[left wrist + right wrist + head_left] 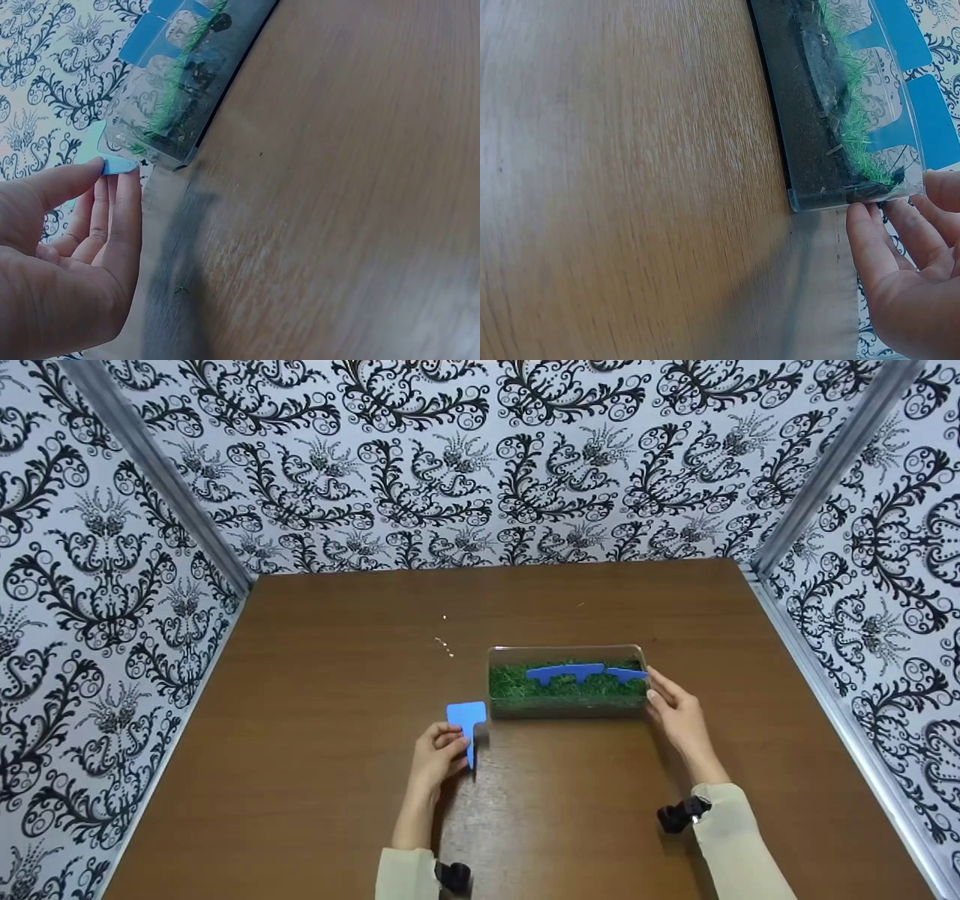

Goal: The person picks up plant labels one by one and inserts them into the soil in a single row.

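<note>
My left hand (pixel 437 757) pinches a blue T-shaped plant label (pixel 466 712) between thumb and fingers, its pointed stem hanging downward. The label is just left of a clear rectangular planter (pixel 566 709), which holds dark soil (pixel 802 142) and green grass (pixel 510 681). Blue labels (pixel 566 670) stand in the grass in a row, heads up, reaching to the planter's right end. There my right hand (pixel 681 724) touches the end wall, fingertips against the clear plastic and thumb near the upper rim.
The planter stands on a brown wooden table (pixel 337 675). Small pale crumbs (pixel 445 646) lie behind it to the left. Patterned black-and-white walls (pixel 420 457) with metal edge posts (pixel 832 465) enclose the table at the back and sides.
</note>
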Action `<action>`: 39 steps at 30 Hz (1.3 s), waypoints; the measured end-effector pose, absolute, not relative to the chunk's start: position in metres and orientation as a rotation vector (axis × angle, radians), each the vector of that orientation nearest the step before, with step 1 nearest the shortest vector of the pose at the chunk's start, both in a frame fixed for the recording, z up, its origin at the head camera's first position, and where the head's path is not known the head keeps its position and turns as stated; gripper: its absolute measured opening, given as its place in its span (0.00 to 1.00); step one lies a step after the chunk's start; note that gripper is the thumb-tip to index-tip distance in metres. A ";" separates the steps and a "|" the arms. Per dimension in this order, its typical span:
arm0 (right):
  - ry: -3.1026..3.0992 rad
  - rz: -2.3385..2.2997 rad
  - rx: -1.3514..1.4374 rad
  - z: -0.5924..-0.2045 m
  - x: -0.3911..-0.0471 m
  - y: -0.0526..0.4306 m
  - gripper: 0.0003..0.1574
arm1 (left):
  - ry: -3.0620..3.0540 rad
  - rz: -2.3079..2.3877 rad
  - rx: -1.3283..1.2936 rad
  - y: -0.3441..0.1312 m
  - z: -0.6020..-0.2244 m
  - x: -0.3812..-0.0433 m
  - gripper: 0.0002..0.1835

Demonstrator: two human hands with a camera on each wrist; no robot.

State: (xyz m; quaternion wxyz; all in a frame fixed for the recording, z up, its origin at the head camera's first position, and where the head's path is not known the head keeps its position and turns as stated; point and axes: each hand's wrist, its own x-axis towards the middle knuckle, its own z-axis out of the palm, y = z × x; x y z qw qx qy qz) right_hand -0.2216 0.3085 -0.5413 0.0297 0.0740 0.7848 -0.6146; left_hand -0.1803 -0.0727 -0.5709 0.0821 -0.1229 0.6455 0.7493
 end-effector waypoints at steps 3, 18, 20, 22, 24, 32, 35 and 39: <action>2.421 -1.894 0.231 -0.541 -0.221 0.309 0.31 | 1.923 2.248 -0.364 -0.072 -0.569 -0.181 0.13; 2.391 -1.900 0.222 -0.542 -0.222 0.310 0.31 | 1.937 2.281 -0.329 -0.071 -0.562 -0.185 0.14; 2.384 -1.900 0.214 -0.542 -0.222 0.310 0.32 | 1.923 2.295 -0.328 -0.071 -0.561 -0.186 0.14; 2.383 -1.902 0.214 -0.542 -0.222 0.310 0.32 | 1.932 2.297 -0.320 -0.071 -0.560 -0.186 0.14; 2.383 -1.902 0.214 -0.542 -0.222 0.310 0.32 | 1.947 2.298 -0.303 -0.070 -0.560 -0.187 0.13; 2.390 -1.901 0.217 -0.543 -0.222 0.310 0.31 | 1.975 2.294 -0.281 -0.068 -0.556 -0.191 0.11; 2.395 -1.902 0.218 -0.543 -0.222 0.309 0.31 | 1.982 2.287 -0.279 -0.067 -0.553 -0.192 0.11; 2.410 -1.896 0.213 -0.542 -0.222 0.309 0.31 | 1.973 2.299 -0.277 -0.066 -0.549 -0.195 0.12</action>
